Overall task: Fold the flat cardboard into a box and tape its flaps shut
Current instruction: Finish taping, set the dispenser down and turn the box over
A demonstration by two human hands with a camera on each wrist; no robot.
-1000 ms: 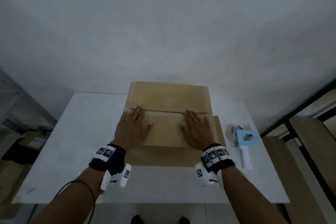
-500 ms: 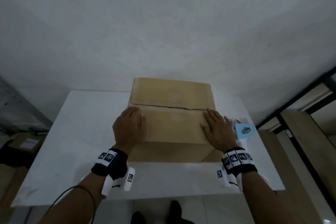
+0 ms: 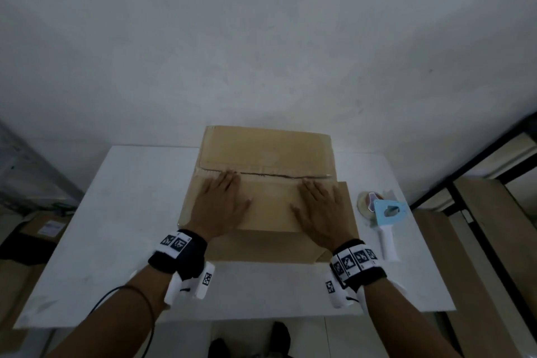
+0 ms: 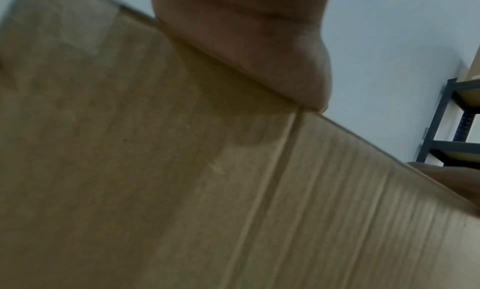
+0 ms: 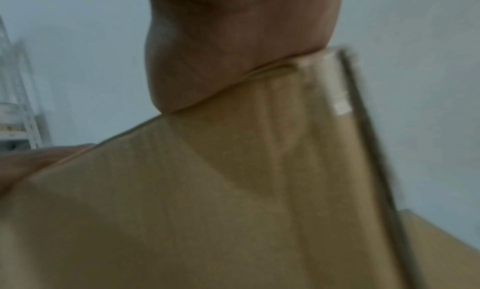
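Note:
A brown cardboard box stands in the middle of the white table, its two top flaps folded down and meeting at a dark seam. My left hand lies flat on the near flap's left part, fingers straight, tips at the seam. My right hand lies flat on the near flap's right part in the same way. In the left wrist view the palm heel presses on the cardboard. In the right wrist view the palm bears on the flap. Fingers are hidden in both wrist views.
A tape dispenser with a light blue head and white handle lies on the table right of the box. A metal shelf rack stands to the right. Cardboard boxes sit on the floor at left. The table's near edge lies below my wrists.
My right hand slid back from the box's right edge toward the middle of the near flap. The left hand moved slightly inward too. The flaps stay down.

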